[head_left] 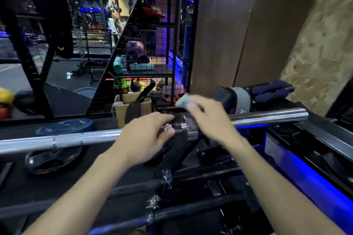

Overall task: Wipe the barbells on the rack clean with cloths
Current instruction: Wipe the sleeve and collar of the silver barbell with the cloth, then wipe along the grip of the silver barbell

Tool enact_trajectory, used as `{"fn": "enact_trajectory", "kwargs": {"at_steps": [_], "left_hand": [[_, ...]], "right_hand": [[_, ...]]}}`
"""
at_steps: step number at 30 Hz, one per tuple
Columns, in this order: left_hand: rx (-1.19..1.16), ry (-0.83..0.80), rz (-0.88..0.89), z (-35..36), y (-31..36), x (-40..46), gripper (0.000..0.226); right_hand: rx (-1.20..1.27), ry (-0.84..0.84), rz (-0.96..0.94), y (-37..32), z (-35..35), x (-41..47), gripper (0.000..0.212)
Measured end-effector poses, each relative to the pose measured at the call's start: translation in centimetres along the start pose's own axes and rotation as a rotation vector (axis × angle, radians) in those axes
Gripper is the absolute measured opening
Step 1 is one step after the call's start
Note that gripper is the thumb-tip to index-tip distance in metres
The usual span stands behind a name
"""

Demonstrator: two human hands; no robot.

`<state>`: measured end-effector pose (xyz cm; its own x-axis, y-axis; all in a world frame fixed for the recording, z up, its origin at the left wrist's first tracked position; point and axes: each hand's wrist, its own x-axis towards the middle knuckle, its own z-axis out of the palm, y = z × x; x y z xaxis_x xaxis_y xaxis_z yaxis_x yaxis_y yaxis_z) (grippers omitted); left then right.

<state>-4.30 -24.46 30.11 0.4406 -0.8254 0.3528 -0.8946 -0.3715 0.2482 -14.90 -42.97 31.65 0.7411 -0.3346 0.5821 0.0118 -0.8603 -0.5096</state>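
Right hand (pixel 208 114) gripping cloth (pixel 183 101)

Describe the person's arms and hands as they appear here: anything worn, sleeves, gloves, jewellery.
Both forearms are bare as far as the picture's lower edge, with no sleeves in view. The left hand and right hand wear no gloves. No watch or wristband shows on either wrist. Something small and shiny sits by the left hand's fingers; blur makes it impossible to tell whether it is a ring or part of the barbell.
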Motion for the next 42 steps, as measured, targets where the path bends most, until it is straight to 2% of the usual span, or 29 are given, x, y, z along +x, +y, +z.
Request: {"fn": "enact_trajectory", "kwargs": {"at_steps": [2, 5, 8, 11, 14, 15, 19, 22, 24, 28, 32, 38, 42], "left_hand": [[0.213, 0.006, 0.018, 1.7, 0.1, -0.5, 0.053], [0.356, 0.035, -0.024, 2.5, 0.9, -0.4, 0.060], [0.368, -0.045, -0.045, 2.5, 1.1, 0.0, 0.072], [0.298, -0.031, -0.076, 2.1, 1.4, 0.3, 0.062], [0.288, -0.021, -0.087, 2.5, 1.6, 0.1, 0.059], [0.298, -0.010, -0.085, 2.6, 1.5, 0.1, 0.058], [0.310, 0.020, -0.083, 2.7, 1.3, 0.0, 0.056], [0.322, 0.059, -0.065, 3.0, 1.2, -0.2, 0.058], [0.281, 0.069, -0.052, 3.0, 1.0, -0.6, 0.062], [0.173, 0.138, 0.026, 2.8, 1.0, -2.9, 0.061], [0.142, 0.151, 0.086, 1.6, 1.0, -6.8, 0.057], [0.106, 0.117, 0.051, -1.0, -0.2, -13.6, 0.050], [0.088, 0.122, 0.006, -2.6, -1.3, -17.7, 0.043]], "right_hand": [[-0.045, 0.003, -0.131, -0.6, 1.9, -3.1, 0.029], [-0.044, 0.076, -0.199, 0.1, 3.6, -8.8, 0.039], [0.039, 0.018, -0.109, 1.6, 4.5, -13.6, 0.035], [0.026, 0.249, 0.018, 1.6, 2.6, -12.6, 0.027], [0.060, 0.451, 0.024, -0.7, -0.7, -7.3, 0.025], [0.070, 0.450, 0.008, -1.3, -1.3, -5.4, 0.028], [-0.037, 0.226, -0.087, -1.5, 1.8, -3.2, 0.030], [-0.063, 0.285, -0.099, -0.9, 3.8, -7.8, 0.035], [-0.053, 0.266, -0.075, -0.7, 3.4, -11.4, 0.032], [-0.038, 0.161, 0.021, -1.0, 2.4, -14.6, 0.022], [0.123, 0.195, 0.234, -2.5, 0.1, -13.3, 0.023], [0.469, 0.016, 0.499, -5.7, 1.1, -14.5, 0.029], [0.553, 0.018, 0.527, -6.7, 2.7, -15.1, 0.005]]}}
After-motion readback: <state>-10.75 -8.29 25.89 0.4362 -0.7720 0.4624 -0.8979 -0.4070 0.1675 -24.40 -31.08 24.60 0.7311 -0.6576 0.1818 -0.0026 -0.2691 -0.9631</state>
